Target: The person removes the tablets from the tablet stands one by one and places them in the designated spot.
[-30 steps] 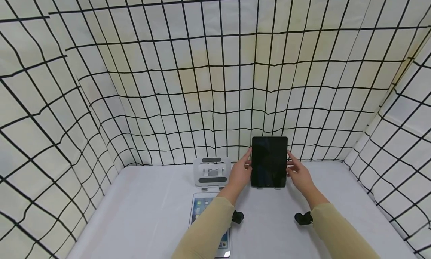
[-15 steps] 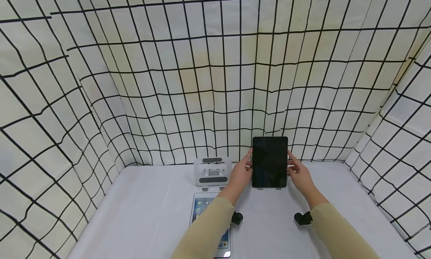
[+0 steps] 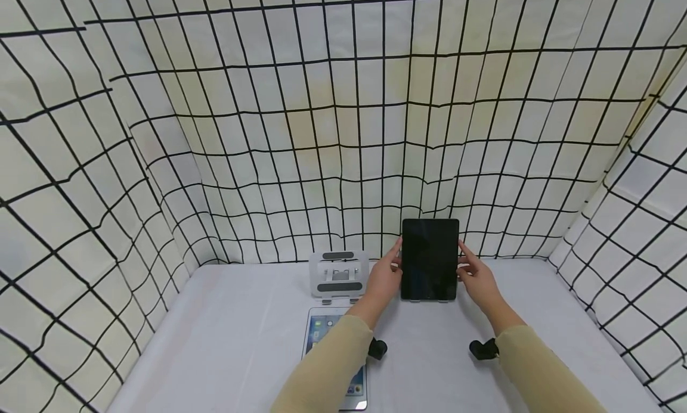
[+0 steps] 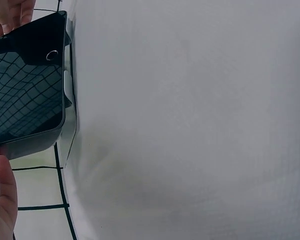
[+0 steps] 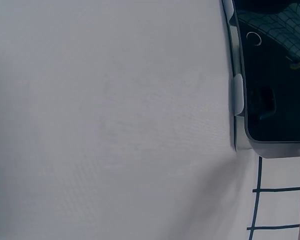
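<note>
A black tablet (image 3: 429,258) with a dark screen stands nearly upright at the back of the table, its lower edge behind two small stand lips (image 4: 68,89). My left hand (image 3: 383,276) holds its left edge, and my right hand (image 3: 476,282) holds its right edge. In the left wrist view, fingertips touch both long sides of the tablet (image 4: 32,85). The right wrist view shows a lower corner of the tablet (image 5: 277,100) close to a light stand base (image 5: 244,137). Most of this stand is hidden behind the tablet.
Left of the left hand is a second grey-and-white tablet stand (image 3: 339,274) with dark pads. In front of it lies a white tablet (image 3: 321,326) with a lit screen, partly covered by the left sleeve (image 3: 333,365). A white wall with black grid lines (image 3: 365,121) rises behind.
</note>
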Demonstrator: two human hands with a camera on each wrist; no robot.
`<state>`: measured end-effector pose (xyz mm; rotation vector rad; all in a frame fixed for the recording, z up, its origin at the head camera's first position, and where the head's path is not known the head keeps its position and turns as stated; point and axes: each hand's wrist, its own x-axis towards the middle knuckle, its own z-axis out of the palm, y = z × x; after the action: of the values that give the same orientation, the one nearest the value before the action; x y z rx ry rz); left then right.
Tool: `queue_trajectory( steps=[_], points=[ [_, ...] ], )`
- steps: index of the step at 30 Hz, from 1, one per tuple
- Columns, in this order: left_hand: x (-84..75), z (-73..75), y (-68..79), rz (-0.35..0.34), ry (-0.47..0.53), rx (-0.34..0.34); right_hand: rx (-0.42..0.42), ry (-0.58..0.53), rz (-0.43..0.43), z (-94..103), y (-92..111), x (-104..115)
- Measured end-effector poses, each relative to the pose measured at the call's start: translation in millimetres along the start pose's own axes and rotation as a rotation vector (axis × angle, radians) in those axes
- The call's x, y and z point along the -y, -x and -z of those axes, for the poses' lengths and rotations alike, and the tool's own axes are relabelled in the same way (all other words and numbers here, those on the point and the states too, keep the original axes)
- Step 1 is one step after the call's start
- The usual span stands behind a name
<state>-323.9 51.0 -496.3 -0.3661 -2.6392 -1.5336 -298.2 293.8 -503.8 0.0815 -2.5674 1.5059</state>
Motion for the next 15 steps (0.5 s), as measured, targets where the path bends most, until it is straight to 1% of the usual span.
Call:
queue_trajectory(
  steps=[9,15],
  points=[
    [-6.6,8.7,10.5,0.015,0.034,0.031,0.021,-0.055,0.016,5.0,7.5,4.8],
    [-9.5,11.4,14.5,0.011,0.072,0.047,0.03,-0.073,0.035,9.9,12.9,8.8]
  ],
)
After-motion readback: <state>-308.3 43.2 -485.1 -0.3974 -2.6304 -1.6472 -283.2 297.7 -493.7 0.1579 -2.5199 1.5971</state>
